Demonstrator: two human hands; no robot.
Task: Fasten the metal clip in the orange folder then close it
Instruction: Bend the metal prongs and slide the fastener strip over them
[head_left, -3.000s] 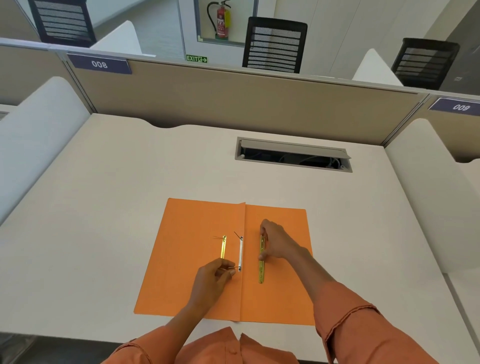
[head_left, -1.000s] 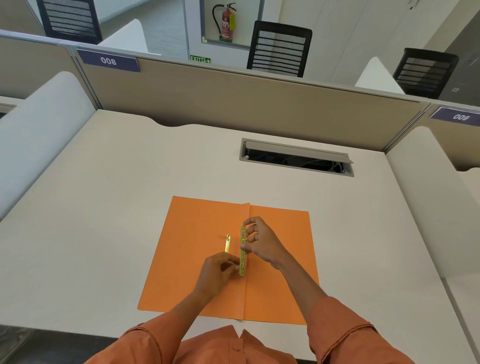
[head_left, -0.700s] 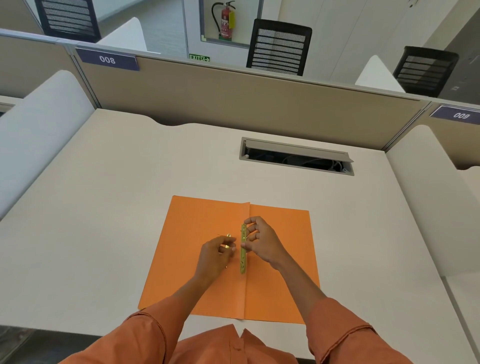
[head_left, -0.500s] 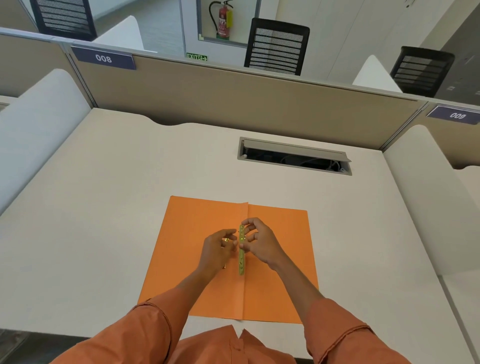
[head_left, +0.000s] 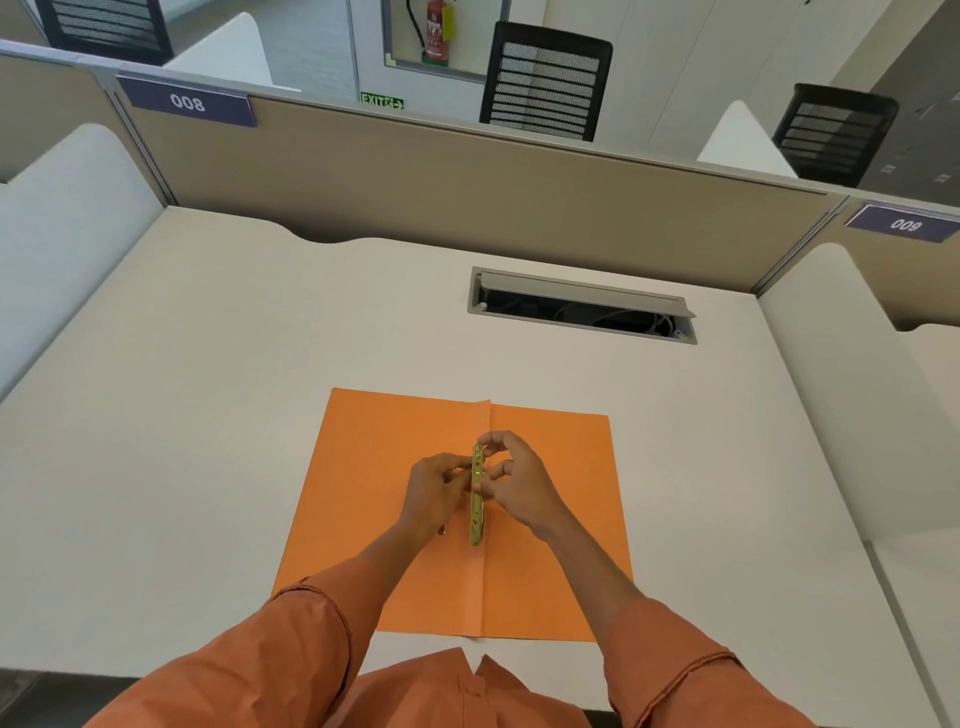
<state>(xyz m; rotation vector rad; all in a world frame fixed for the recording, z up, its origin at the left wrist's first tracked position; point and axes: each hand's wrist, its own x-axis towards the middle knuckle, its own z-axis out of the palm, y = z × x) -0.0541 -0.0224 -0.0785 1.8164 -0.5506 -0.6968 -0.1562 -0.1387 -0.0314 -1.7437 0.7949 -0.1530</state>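
Observation:
The orange folder (head_left: 374, 499) lies open and flat on the desk in front of me. A long brass clip bar (head_left: 477, 512) stands along the folder's centre fold, running away from me. My right hand (head_left: 519, 486) pinches the bar's upper half between thumb and fingers. My left hand (head_left: 435, 493) is pressed against the bar from the left, its fingertips on the metal near the top. A small bit of metal (head_left: 442, 530) shows under the left wrist. The clip's prongs are hidden by my hands.
A cable hatch (head_left: 582, 304) with its lid raised sits in the desk behind the folder. Beige partition walls (head_left: 467, 192) close the back, and white side dividers (head_left: 57, 228) flank the desk on both sides. Black chairs stand beyond the partition.
My right hand carried the brass bar from the right leaf to the centre fold. My left hand slid up from the bar's lower end to meet the right hand near the top.

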